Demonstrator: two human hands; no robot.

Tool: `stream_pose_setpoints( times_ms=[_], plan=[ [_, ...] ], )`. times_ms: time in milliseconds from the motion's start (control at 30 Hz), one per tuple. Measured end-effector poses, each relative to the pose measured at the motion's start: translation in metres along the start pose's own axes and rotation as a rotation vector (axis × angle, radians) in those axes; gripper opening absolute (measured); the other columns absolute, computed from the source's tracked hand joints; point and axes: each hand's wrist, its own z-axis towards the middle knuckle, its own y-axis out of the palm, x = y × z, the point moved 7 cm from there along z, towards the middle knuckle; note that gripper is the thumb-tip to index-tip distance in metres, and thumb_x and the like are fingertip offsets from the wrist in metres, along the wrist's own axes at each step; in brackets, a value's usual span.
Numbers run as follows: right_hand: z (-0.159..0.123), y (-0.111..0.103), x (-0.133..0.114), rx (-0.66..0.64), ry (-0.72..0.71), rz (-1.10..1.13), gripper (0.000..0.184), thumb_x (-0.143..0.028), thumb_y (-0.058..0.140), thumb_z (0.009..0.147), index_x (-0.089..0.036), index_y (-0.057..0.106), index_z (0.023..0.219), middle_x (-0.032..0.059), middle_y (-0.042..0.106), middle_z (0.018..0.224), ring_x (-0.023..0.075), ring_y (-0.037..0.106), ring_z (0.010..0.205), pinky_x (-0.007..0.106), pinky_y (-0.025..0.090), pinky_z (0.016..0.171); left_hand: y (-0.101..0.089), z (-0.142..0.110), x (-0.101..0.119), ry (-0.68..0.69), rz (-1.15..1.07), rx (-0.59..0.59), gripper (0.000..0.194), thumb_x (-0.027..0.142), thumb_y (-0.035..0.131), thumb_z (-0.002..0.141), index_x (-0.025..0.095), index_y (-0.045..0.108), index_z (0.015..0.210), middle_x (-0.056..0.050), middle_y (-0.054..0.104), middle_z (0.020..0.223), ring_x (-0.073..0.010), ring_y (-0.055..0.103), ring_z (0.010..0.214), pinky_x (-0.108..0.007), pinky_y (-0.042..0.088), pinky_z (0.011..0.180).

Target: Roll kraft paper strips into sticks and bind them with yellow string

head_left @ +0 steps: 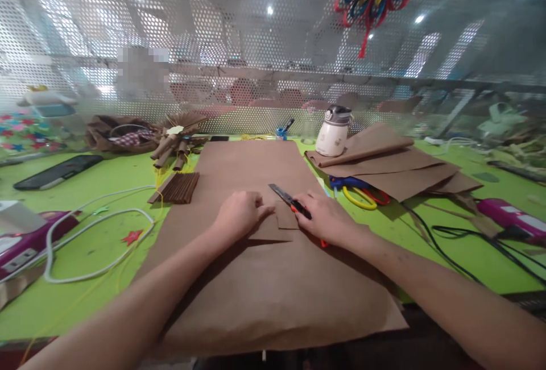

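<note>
A long sheet of brown paper (273, 290) lies lengthwise in front of me, its near end hanging over the table edge. My right hand (326, 216) is closed around a utility knife (303, 208) with black and orange-red parts. The knife's blade points up and left, just above the paper. Left of the blade, my left hand (241, 213) presses on the paper with curled fingers, its thumb reaching toward the knife; the fingertips are partly hidden. Between the hands lies a small rectangular piece of brown paper (287, 221). A dark, narrow gap runs beside it, nearer to me.
Rolled paper sticks (176, 188) sit at the left edge of the sheet, near a white cable (49, 253) and a phone (57, 171). To the right are scissors (360, 196), stacked brown sheets (396, 168), a white bottle (333, 134) and a purple power strip (512, 219).
</note>
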Motion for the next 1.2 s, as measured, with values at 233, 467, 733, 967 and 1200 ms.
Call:
stream_pose_setpoints(
  times_ms=[233,467,733,967,1200],
  plan=[
    [0.000,0.000,-0.003,-0.009,-0.038,0.033,0.025,-0.030,0.047,0.086,-0.020,0.060,0.106,0.0084,0.065,0.096,0.0213,0.059,0.088,0.028,0.038,0.070,-0.074,0.002,-0.030,-0.233,-0.435,0.336,0.034,0.048,0.062,0.068,0.017,0.055,0.055,0.006,0.040,0.041,-0.0083,0.034,0.042,-0.022,0.023,0.045],
    [0.005,-0.007,0.001,-0.021,-0.150,0.143,0.032,-0.035,0.057,0.083,-0.020,0.062,0.110,0.0097,0.063,0.095,0.0230,0.056,0.095,0.032,0.041,0.081,-0.025,-0.001,-0.008,-0.176,-0.857,0.124,0.031,0.043,0.066,0.068,0.014,0.055,0.067,0.005,0.048,0.055,-0.0069,0.041,0.050,-0.019,0.030,0.047],
    [0.003,-0.029,0.015,0.133,0.099,0.992,0.026,-0.038,0.054,0.084,-0.017,0.067,0.095,0.0043,0.067,0.079,0.0159,0.061,0.071,0.029,0.049,0.066,-0.003,-0.015,0.019,-0.142,-1.075,-0.031,0.024,0.037,0.064,0.072,0.015,0.052,0.071,0.003,0.053,0.059,-0.0098,0.050,0.054,-0.021,0.037,0.050],
    [-0.009,-0.013,-0.006,-0.023,0.224,1.218,0.020,-0.035,0.069,0.071,-0.017,0.067,0.082,-0.0036,0.054,0.053,0.0078,0.045,0.042,0.021,0.035,0.038,0.004,-0.024,0.036,-0.043,-1.068,-0.155,0.020,0.036,0.060,0.079,0.017,0.054,0.077,0.004,0.051,0.063,-0.0071,0.043,0.054,-0.019,0.033,0.050],
    [-0.010,-0.010,0.005,0.045,0.253,1.288,0.016,-0.030,0.072,0.068,-0.018,0.068,0.078,-0.0022,0.056,0.058,0.0077,0.044,0.047,0.021,0.034,0.040,0.007,-0.029,0.044,-0.080,-1.226,-0.281,0.013,0.024,0.059,0.077,0.018,0.049,0.085,0.001,0.056,0.069,-0.0090,0.049,0.056,-0.020,0.036,0.052]
  ],
)
